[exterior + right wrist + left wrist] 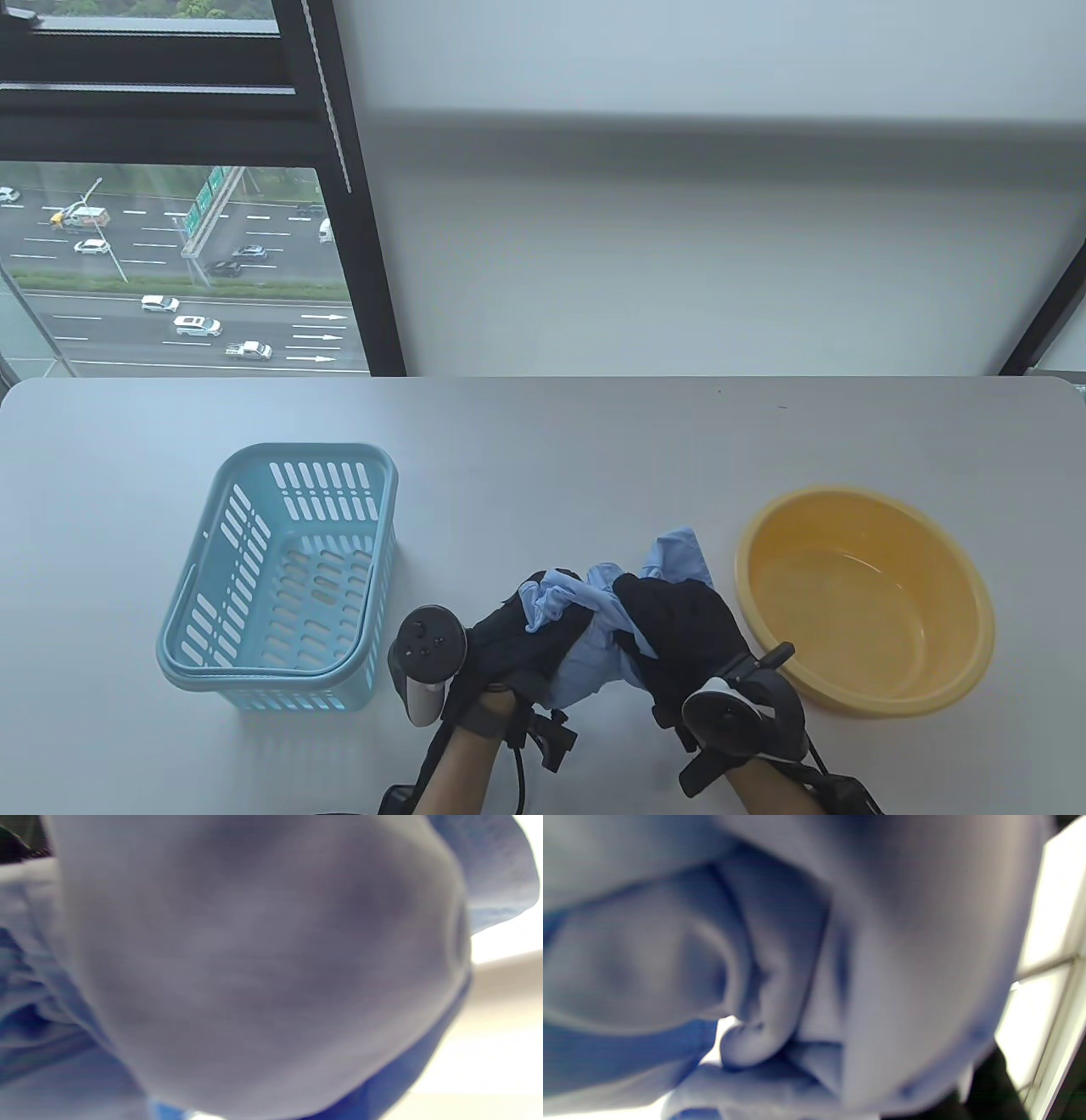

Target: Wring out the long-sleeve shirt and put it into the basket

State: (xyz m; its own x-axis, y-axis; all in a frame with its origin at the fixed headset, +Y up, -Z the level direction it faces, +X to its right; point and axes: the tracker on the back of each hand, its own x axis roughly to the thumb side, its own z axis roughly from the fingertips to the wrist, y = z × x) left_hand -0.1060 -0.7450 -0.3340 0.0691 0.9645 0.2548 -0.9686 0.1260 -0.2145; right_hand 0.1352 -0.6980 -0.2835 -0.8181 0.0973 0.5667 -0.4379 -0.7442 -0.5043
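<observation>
A bunched light blue long-sleeve shirt [585,654] is held over the table's near edge, between the basket and the basin. My left hand [517,637] grips its left part and my right hand [679,628] grips its right part, both in black gloves with fingers curled round the cloth. A flap of the shirt sticks up beyond my right hand. The light blue slotted basket [280,577] stands to the left with nothing in it. Blurred blue shirt cloth [797,963] fills the left wrist view, and shirt cloth [254,963] fills the right wrist view; no fingers show there.
A yellow basin [865,594] holding a little water stands just right of my right hand. The grey table [543,441] ends at a white wall, with a window at the back left.
</observation>
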